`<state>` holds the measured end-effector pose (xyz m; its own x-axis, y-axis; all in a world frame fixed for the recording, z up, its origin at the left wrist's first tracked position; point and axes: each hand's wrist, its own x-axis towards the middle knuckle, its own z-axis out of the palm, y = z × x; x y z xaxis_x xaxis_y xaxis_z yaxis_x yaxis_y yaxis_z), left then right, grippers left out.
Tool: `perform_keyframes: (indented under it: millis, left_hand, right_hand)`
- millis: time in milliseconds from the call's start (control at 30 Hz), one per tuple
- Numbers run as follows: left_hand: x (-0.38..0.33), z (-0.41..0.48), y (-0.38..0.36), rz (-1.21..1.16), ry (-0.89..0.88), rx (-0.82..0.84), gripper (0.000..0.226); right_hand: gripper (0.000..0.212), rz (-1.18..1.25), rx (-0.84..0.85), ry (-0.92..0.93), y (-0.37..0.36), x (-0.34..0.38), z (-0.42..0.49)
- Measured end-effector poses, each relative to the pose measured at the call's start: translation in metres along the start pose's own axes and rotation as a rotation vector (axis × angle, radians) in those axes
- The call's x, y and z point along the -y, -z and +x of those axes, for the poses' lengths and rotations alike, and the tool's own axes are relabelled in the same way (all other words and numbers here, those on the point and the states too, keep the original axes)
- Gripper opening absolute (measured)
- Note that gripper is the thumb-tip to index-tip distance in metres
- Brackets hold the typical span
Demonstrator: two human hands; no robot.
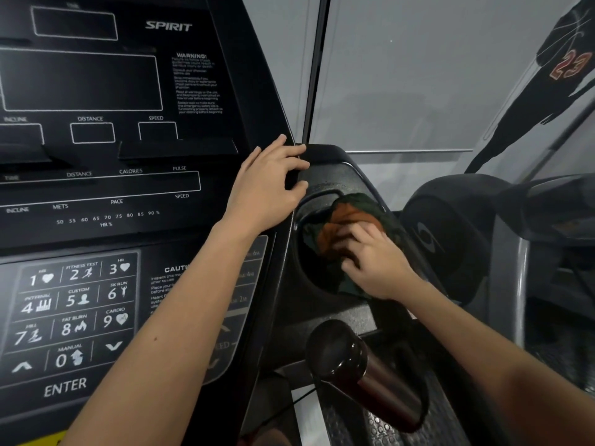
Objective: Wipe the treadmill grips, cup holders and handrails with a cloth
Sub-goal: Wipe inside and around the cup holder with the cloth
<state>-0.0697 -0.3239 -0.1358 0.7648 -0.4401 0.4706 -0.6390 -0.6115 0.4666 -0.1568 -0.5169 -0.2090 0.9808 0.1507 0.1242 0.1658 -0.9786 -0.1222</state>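
A dark green and orange cloth (346, 217) is stuffed into the round black cup holder (301, 249) on the right side of the treadmill console. My right hand (376, 262) grips the bunched cloth inside the holder, fingers curled into the fabric. Up at the console's right edge, my left hand (267, 185) rests with fingers spread, its fingertips over the edge just above the cup holder. A dark cylindrical grip (360, 371) sticks out below the holder, near the bottom of the view.
The black console (96, 156) with display windows and a numbered keypad (74, 313) fills the left half. A neighbouring machine's black housing (450, 226) stands close on the right. A grey wall with a dark figure graphic (547, 91) lies behind.
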Motion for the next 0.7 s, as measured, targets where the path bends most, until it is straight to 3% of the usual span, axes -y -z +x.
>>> perform_keyframes:
  millis: [100, 267, 333, 433, 500, 600, 700]
  left_hand:
    - [0.0, -0.001, 0.0, -0.013, -0.002, 0.003, 0.031]
    - [0.0, -0.001, 0.0, -0.013, 0.002, 0.004, 0.032]
    - [0.0, 0.0, 0.0, -0.012, 0.001, 0.001, 0.032]
    - [0.001, -0.001, 0.001, -0.018, 0.007, 0.001, 0.031]
    - [0.001, 0.0, 0.001, -0.026, 0.007, -0.001, 0.032]
    - [0.001, 0.0, 0.001, -0.025, 0.007, -0.006, 0.032]
    - [0.001, 0.0, 0.0, -0.021, 0.001, -0.006, 0.032]
  right_hand:
    - [0.066, -0.071, -0.005, -0.009, -0.003, 0.003, -0.01]
    - [0.042, 0.002, -0.127, -0.113, -0.005, 0.014, -0.047]
    - [0.05, -0.034, -0.125, -0.097, -0.002, 0.006, -0.03]
    - [0.069, -0.097, 0.056, -0.077, 0.008, -0.008, 0.004]
    - [0.076, -0.135, 0.087, -0.048, 0.009, -0.015, 0.013]
    - [0.066, -0.161, 0.068, -0.057, 0.011, -0.014, 0.0]
    - [0.048, -0.145, -0.06, -0.013, 0.013, -0.006, -0.026]
